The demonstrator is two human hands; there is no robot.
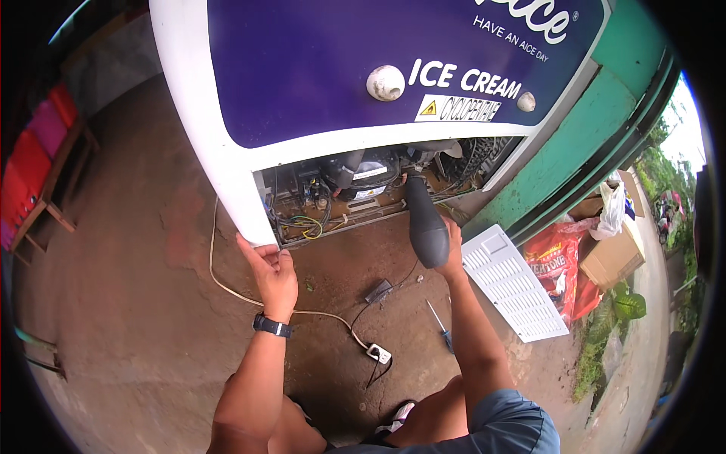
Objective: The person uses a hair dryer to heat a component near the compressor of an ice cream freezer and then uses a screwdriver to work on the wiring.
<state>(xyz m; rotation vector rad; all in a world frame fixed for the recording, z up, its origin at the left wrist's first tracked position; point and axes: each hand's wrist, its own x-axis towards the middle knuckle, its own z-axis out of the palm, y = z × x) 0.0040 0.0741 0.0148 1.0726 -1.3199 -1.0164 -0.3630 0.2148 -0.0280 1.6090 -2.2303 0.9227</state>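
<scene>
A white freezer with a dark purple panel (302, 91) has its lower compartment (363, 193) uncovered, showing a black compressor, wiring and pipes. My right hand (451, 246) grips a dark grey blower-like tool (426, 231), its narrow end angled into the compartment among the parts. My left hand (268, 268) rests its extended fingertips on the freezer's lower left corner, fingers apart. On the ground between my forearms lie a white power strip (378, 352) with plugs in it, a small black adapter (378, 292) and a screwdriver (442, 333).
A white slotted cover (514, 284) lies at right beside a red bag (552, 268), a cardboard box (611, 257) and plants (605, 348). A green door frame (529, 181) borders the freezer. A bench with red items (30, 174) stands at left. A cable (227, 280) crosses the concrete floor.
</scene>
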